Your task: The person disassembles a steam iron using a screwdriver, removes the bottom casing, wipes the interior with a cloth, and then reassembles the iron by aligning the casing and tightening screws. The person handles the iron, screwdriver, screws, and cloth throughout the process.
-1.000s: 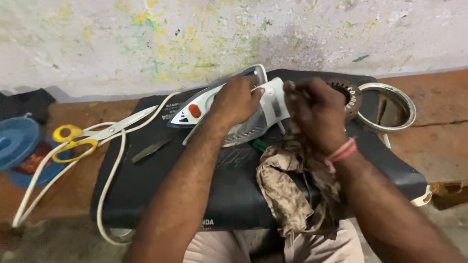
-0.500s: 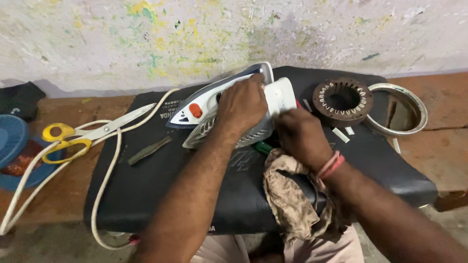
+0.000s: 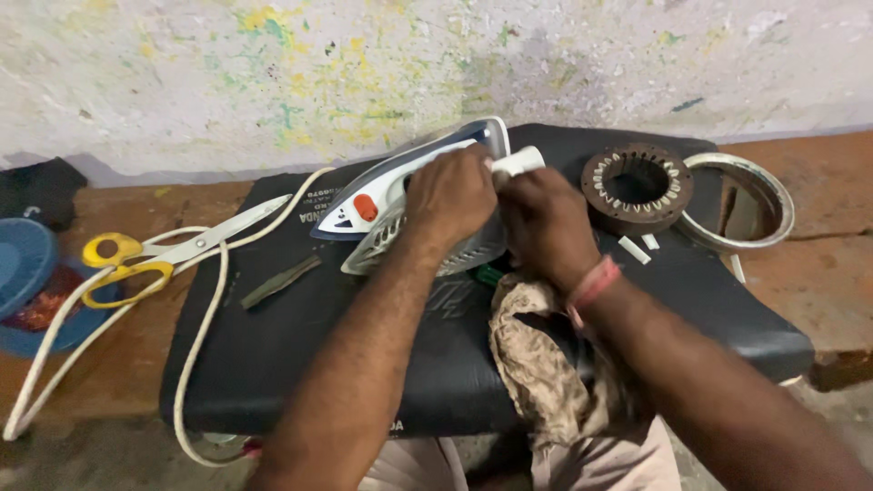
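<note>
While left hand (image 3: 452,195) fingers clamp iron (image 3: 400,195) body | right hand (image 3: 543,223) pinches its rear | likely heavy, rigid, slick shell; grip handle.

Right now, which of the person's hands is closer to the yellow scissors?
Left. The left hand rests on the iron, on the side facing the scissors but well apart from them. The right hand works at the iron's rear end, farther away.

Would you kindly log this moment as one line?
left hand: gripping iron | right hand: at iron's rear | rag: under wrist
</note>
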